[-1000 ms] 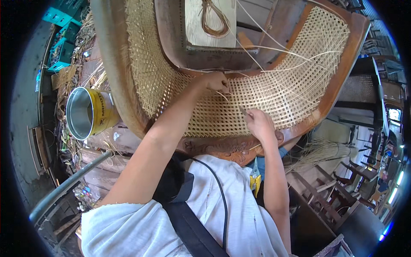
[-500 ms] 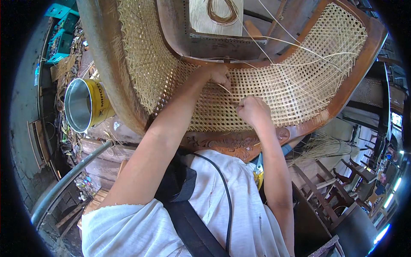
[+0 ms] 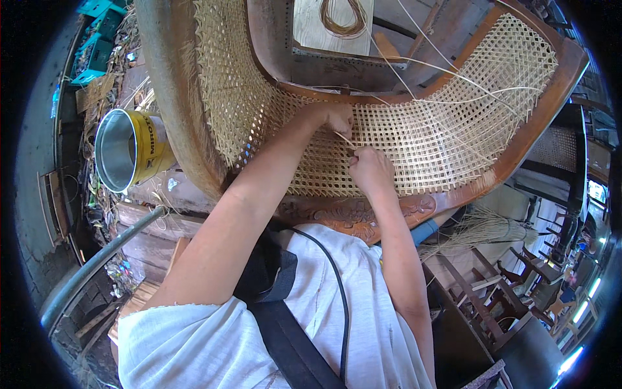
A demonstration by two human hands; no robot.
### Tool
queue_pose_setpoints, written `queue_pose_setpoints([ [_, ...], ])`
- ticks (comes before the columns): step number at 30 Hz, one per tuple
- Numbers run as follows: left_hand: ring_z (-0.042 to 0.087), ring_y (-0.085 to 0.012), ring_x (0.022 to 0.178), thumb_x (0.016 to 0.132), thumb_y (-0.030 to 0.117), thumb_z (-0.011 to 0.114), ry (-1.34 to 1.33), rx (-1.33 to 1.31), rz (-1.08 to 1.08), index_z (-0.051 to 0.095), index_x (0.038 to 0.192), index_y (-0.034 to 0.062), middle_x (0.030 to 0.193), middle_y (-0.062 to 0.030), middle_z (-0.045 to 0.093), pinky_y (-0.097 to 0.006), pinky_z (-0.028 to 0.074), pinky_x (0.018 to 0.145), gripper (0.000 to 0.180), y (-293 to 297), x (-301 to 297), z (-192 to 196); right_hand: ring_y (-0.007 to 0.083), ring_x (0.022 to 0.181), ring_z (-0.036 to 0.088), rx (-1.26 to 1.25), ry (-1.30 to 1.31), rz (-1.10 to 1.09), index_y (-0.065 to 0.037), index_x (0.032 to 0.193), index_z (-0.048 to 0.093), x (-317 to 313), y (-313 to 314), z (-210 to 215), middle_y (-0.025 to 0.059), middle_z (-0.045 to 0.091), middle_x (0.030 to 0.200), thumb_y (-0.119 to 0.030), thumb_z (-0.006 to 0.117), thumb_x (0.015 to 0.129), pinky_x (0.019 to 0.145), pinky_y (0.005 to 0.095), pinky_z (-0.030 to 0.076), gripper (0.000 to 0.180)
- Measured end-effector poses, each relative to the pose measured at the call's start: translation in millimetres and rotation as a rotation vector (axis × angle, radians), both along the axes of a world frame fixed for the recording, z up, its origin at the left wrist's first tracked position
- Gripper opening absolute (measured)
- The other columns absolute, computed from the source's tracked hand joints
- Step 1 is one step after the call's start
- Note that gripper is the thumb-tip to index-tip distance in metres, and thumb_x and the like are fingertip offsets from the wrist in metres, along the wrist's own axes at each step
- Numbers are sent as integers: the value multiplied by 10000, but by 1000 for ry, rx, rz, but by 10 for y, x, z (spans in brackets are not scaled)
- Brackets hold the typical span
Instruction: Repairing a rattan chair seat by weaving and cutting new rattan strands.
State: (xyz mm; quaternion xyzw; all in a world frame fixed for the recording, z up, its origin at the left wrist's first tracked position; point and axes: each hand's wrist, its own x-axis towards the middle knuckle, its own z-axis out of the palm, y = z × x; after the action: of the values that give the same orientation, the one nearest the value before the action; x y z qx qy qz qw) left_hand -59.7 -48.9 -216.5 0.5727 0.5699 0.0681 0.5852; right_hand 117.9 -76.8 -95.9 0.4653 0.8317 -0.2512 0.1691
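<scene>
A curved wooden chair back (image 3: 479, 188) with a woven cane panel (image 3: 421, 155) lies across in front of me. My left hand (image 3: 337, 118) is closed at the panel's far edge, close to the inner wooden rail. From its fingers a thin cane strand (image 3: 343, 137) slants down toward my right hand (image 3: 374, 170). That hand is bent into a pinch just above the weave, its fingertips at the strand's near end. Both sets of fingertips are partly hidden. Several long loose cane strands (image 3: 473, 79) trail over the panel's right part.
A yellow metal bucket (image 3: 148, 144) stands at the left, beside a metal pipe (image 3: 97, 262). A coil of cane (image 3: 342, 18) rests on a pale board beyond the rail. At the right are a bundle of loose cane (image 3: 489, 228) and wooden chair frames (image 3: 486, 292).
My right hand has moved left and a little farther out, closing on the strand's end near my left hand. The left hand stays at almost the same spot on the panel.
</scene>
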Motion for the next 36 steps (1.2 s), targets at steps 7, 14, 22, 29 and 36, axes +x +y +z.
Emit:
queue_pose_setpoints([
  [7, 655, -181, 759, 725, 262, 774, -48, 103, -91, 750, 909, 56, 865, -78, 725, -352, 513, 682, 277, -66, -45, 52, 381, 952, 663, -15, -76, 23, 17, 925, 694, 24, 154, 233, 236, 686, 969, -160, 605, 826, 856, 477, 501, 222],
  [14, 663, -177, 831, 776, 285, 766, -2, 6, -72, 741, 950, 61, 925, -72, 728, -347, 515, 740, 285, -81, -145, -34, 375, 893, 677, -121, 98, -184, -15, 990, 668, 70, 135, 54, 230, 687, 976, -187, 629, 851, 792, 470, 527, 225],
  [22, 551, -190, 518, 848, 204, 656, -693, 222, 653, 659, 678, 85, 620, -69, 600, -331, 451, 505, 208, -175, -231, -86, 423, 948, 636, 7, 201, -214, -39, 1078, 639, 129, -11, -365, 241, 665, 998, -63, 633, 779, 819, 504, 507, 300],
  [29, 652, -249, 747, 875, 254, 652, -338, 361, 1050, 700, 904, 45, 840, -64, 694, -377, 537, 718, 216, -279, -55, 317, 424, 914, 638, -15, 216, -178, 27, 1031, 624, 216, 52, -419, 267, 657, 946, -48, 592, 802, 820, 480, 492, 243],
  [36, 653, -199, 821, 883, 339, 657, 13, 414, 106, 741, 1049, 128, 932, -65, 728, -367, 522, 782, 282, -372, 464, 553, 130, 562, 587, -240, 523, -447, 2, 961, 619, 1330, 494, -52, 85, 623, 770, -70, 588, 878, 449, 287, 465, 114],
])
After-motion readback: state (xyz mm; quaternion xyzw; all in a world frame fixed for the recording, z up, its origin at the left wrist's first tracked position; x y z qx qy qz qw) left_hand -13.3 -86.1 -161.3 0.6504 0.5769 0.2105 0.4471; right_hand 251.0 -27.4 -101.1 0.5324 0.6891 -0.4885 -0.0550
